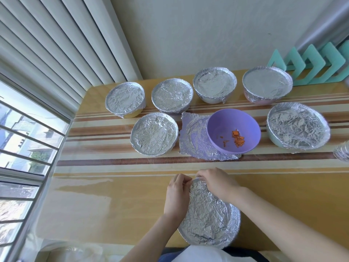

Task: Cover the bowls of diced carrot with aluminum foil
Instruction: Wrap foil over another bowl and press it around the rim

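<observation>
A foil-covered bowl stands at the table's near edge in front of me. My left hand grips its far left rim, fingers curled on the foil edge. My right hand curls over the far rim, pinching the foil there. Farther back stands an uncovered purple bowl with a few diced carrot pieces inside. It rests partly on a loose crumpled foil sheet. Several other bowls are wrapped in foil, among them one left of the sheet and one at the right.
The striped wooden table has a glossy cover. A window with bars and blinds is at the left. Teal foam shapes lean at the back right. A foil object shows at the right edge.
</observation>
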Motion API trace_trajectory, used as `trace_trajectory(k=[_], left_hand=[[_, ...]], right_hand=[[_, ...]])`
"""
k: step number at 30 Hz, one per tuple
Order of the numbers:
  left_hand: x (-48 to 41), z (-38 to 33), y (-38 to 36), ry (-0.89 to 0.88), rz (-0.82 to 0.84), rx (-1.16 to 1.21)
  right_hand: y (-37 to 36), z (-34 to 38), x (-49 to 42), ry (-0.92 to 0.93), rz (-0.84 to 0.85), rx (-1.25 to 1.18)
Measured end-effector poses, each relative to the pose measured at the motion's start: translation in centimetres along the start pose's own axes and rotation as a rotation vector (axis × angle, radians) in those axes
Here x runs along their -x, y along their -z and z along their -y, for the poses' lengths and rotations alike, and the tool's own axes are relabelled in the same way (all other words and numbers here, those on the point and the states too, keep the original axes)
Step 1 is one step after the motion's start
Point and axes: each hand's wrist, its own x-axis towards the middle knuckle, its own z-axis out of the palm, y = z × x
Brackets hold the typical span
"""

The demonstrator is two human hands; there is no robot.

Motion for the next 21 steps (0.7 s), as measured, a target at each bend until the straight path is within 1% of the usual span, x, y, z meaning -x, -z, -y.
trace_trajectory(k=[7,12,16,21], left_hand=[[0.2,0.0,0.0,-0.013,-0.015,0.023],[0.3,0.1,-0.3,-0.065,-0.004,0.044],[0.1,0.0,-0.4,-0.083,-0.01,0.045],[0.2,-0.1,-0.5,-0.079,0.013,0.051]], right_hand=[[0.4,0.0,0.1,0.026,0.101,-0.059],[0.7,-0.6,-0.9,0.026,0.226,-0.105],[0.8,-0.8,-1.1,0.037,0.267,-0.177],[0.8,-1.0,-1.2,-0.007,0.316,-0.201]])
